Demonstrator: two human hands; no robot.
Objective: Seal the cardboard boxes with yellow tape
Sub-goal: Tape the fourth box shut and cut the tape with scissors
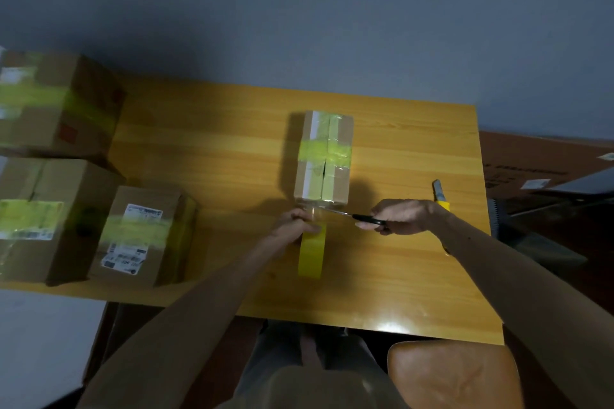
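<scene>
A narrow cardboard box (324, 156) lies in the middle of the wooden table (232, 143), with a band of yellow tape across its top. My left hand (294, 224) grips the yellow tape roll (311, 254) just in front of the box's near end. A strip of tape stretches from the roll up to the box. My right hand (400, 217) holds black-handled scissors (358, 217), whose blades point left at that strip, close to the box's near edge.
Three cardboard boxes with yellow tape stand at the left: one at the back (56, 103), one at the far left (40, 219), one beside it (143, 236). A yellow utility knife (441, 196) lies at the table's right edge. An orange chair (455, 375) stands at lower right.
</scene>
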